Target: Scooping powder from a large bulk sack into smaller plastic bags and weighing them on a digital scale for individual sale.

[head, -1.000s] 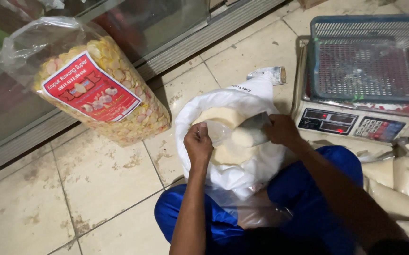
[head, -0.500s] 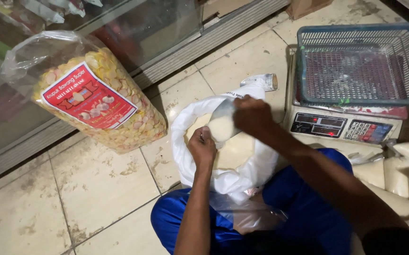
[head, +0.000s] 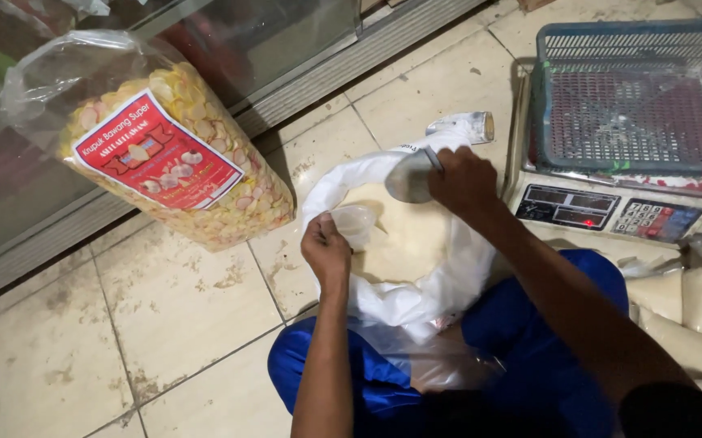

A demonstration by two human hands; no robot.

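A white sack [head: 448, 284] stands open on the floor between my knees, full of pale powder [head: 403, 239]. My right hand [head: 460, 182] grips a metal scoop [head: 410, 177] and holds it raised above the sack's far rim. My left hand [head: 326, 251] pinches a small clear plastic bag [head: 355, 223] open over the powder, just below and left of the scoop. The scoop's bowl faces away, so its contents are hidden.
A digital scale [head: 610, 207] with a blue-grey plastic basket [head: 635, 97] on it stands at the right. Several filled clear bags [head: 691, 312] lie below it. A big clear bag of yellow and pink crackers [head: 180, 162] leans at the left, by a glass cabinet front [head: 229, 49].
My right hand has lifted the scoop out of the powder and up toward the sack's far rim. My left hand stays at the near rim, now with the small bag held open.
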